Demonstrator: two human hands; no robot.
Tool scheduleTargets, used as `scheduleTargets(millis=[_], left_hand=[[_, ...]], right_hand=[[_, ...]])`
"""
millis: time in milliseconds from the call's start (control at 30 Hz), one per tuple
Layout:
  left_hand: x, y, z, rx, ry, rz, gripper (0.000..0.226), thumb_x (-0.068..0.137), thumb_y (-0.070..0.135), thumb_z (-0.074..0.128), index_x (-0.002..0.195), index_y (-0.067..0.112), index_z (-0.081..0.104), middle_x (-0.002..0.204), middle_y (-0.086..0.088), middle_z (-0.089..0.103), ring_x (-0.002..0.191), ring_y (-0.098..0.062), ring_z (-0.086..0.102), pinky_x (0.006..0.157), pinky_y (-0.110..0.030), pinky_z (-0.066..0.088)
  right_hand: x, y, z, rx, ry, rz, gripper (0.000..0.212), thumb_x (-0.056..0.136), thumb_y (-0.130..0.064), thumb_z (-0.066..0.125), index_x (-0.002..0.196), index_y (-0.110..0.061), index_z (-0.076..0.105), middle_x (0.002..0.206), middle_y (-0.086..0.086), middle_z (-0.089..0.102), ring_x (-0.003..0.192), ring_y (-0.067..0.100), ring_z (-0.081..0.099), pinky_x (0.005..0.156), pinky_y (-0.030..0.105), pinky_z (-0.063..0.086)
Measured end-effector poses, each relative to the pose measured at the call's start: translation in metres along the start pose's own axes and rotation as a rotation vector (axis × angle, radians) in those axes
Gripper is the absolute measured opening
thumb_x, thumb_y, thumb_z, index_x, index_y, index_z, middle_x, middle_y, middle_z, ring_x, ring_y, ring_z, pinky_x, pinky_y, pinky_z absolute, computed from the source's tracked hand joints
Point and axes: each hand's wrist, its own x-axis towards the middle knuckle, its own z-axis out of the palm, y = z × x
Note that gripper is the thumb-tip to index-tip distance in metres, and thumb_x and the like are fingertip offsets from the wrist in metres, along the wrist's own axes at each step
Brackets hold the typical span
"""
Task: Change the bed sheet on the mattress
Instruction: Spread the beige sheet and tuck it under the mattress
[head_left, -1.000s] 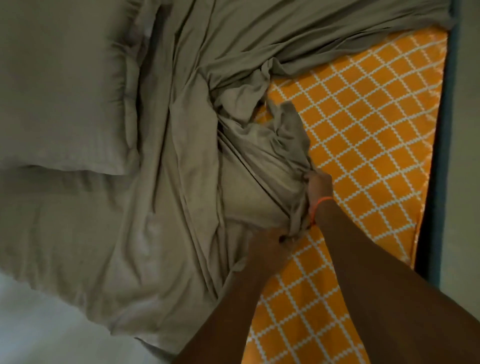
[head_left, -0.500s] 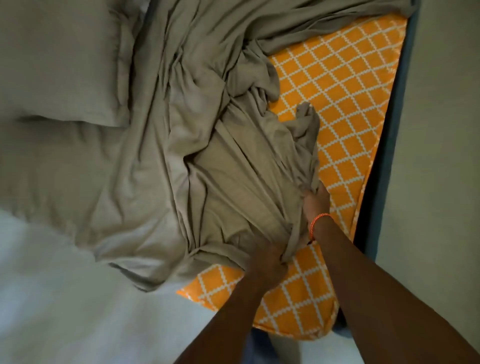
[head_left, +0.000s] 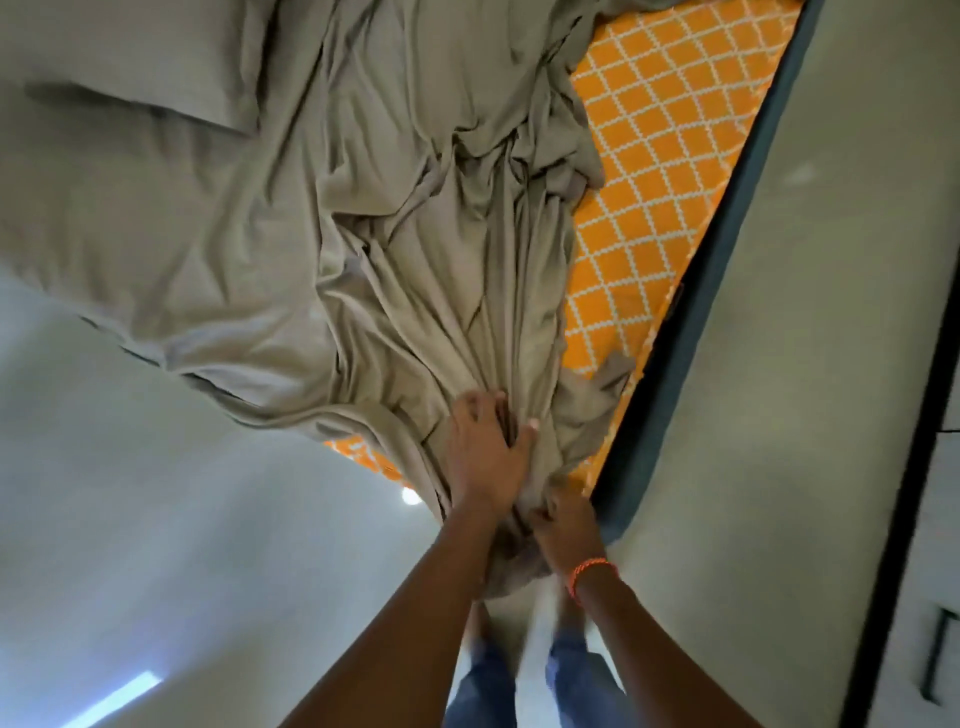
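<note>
Beside the wall (head_left: 810, 364), a pillow (head_left: 130, 57) lies on the bunched sheet (head_left: 415, 234).

This is a bedroom in a home. A bed fills most of the view, its mattress (head_left: 670, 135) in an orange cover with a white lattice print, rumpled taupe bed sheet (head_left: 415, 208) strewn over it, a matching pillow (head_left: 140, 57) at the head, pale floor (head_left: 156, 545) alongside.

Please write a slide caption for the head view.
Both hands gather the grey sheet off the orange mattress.
</note>
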Motion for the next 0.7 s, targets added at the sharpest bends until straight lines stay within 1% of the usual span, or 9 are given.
scheduleTargets(millis=[67, 133, 200, 233, 300, 367, 433, 567, 700], left_hand=[[0.009, 0.008, 0.009, 0.101, -0.100, -0.038, 0.085, 0.086, 0.058, 0.071, 0.153, 0.014, 0.041, 0.151, -0.011, 0.043, 0.137, -0.033, 0.042, 0.115, -0.048, 0.039], [0.011, 0.007, 0.020, 0.120, -0.178, -0.034, 0.096, 0.086, 0.046, 0.077, 0.162, 0.016, 0.027, 0.155, -0.011, 0.043, 0.140, -0.035, 0.043, 0.114, -0.049, 0.041], [0.011, 0.003, 0.027, 0.079, -0.166, -0.052, 0.082, 0.087, 0.028, 0.073, 0.160, 0.027, 0.037, 0.148, -0.007, 0.055, 0.134, -0.034, 0.054, 0.107, -0.043, 0.048], [0.007, 0.004, 0.028, 0.041, -0.142, -0.090, 0.074, 0.087, 0.021, 0.071, 0.156, 0.031, 0.047, 0.143, -0.005, 0.062, 0.130, -0.031, 0.059, 0.104, -0.038, 0.049], [0.001, 0.005, 0.033, -0.029, -0.092, -0.164, 0.057, 0.087, 0.011, 0.065, 0.140, 0.029, 0.065, 0.133, -0.004, 0.071, 0.124, -0.026, 0.064, 0.098, -0.032, 0.050], [-0.006, 0.004, 0.041, -0.066, -0.092, -0.205, 0.048, 0.086, 0.009, 0.057, 0.126, 0.028, 0.075, 0.123, 0.000, 0.076, 0.116, -0.023, 0.067, 0.093, -0.031, 0.052], [-0.019, 0.007, 0.057, -0.136, -0.129, -0.197, 0.052, 0.077, 0.015, 0.049, 0.116, 0.031, 0.080, 0.113, 0.007, 0.079, 0.107, -0.016, 0.070, 0.088, -0.027, 0.054], [-0.075, 0.034, 0.122, -0.501, -0.262, -0.227, 0.035, 0.063, 0.015, 0.044, 0.061, 0.033, 0.073, 0.062, 0.013, 0.064, 0.060, -0.006, 0.058, 0.060, -0.024, 0.045], [-0.131, 0.070, 0.175, -0.782, -0.406, -0.286, 0.018, 0.055, -0.001, 0.046, 0.051, 0.015, 0.054, 0.050, 0.008, 0.039, 0.045, -0.005, 0.038, 0.052, -0.022, 0.030]], right_hand=[[-0.004, 0.010, -0.010, -0.060, -0.234, 0.088, 0.021, 0.069, -0.024, 0.064, 0.080, -0.007, 0.059, 0.076, 0.012, 0.063, 0.073, 0.027, 0.059, 0.069, 0.045, 0.056], [-0.006, 0.008, -0.033, -0.062, -0.522, 0.317, 0.051, 0.080, -0.026, 0.073, 0.124, -0.002, 0.063, 0.124, 0.017, 0.070, 0.098, 0.019, 0.065, 0.089, 0.042, 0.060], [0.006, -0.023, -0.062, -0.262, -1.147, 0.322, 0.023, 0.097, -0.022, 0.065, 0.118, -0.011, 0.068, 0.137, 0.015, 0.065, 0.110, 0.019, 0.065, 0.090, 0.032, 0.055], [0.014, -0.039, -0.079, -0.289, -1.233, 0.278, 0.014, 0.100, -0.024, 0.063, 0.108, -0.015, 0.070, 0.131, 0.015, 0.069, 0.108, 0.022, 0.068, 0.083, 0.029, 0.054], [0.038, -0.069, -0.103, -0.229, -1.007, 0.172, 0.018, 0.096, -0.030, 0.069, 0.092, -0.013, 0.073, 0.105, 0.018, 0.077, 0.083, 0.023, 0.073, 0.063, 0.026, 0.052], [0.072, -0.067, -0.119, -0.108, -0.334, -0.016, 0.023, 0.094, -0.022, 0.068, 0.072, -0.015, 0.071, 0.075, 0.012, 0.073, 0.066, 0.024, 0.063, 0.059, 0.028, 0.044], [0.106, -0.061, -0.127, -0.005, 0.234, -0.147, 0.024, 0.094, -0.024, 0.054, 0.073, -0.015, 0.062, 0.081, 0.010, 0.066, 0.076, 0.025, 0.054, 0.066, 0.032, 0.041], [0.132, -0.061, -0.124, 0.355, 0.281, -0.097, 0.067, 0.085, -0.047, 0.074, 0.136, -0.007, 0.058, 0.136, 0.013, 0.063, 0.126, 0.029, 0.057, 0.107, 0.034, 0.044], [0.128, -0.037, -0.138, 0.480, 0.247, -0.089, 0.095, 0.077, -0.038, 0.087, 0.154, -0.007, 0.038, 0.150, 0.010, 0.053, 0.134, 0.023, 0.054, 0.110, 0.025, 0.043]])
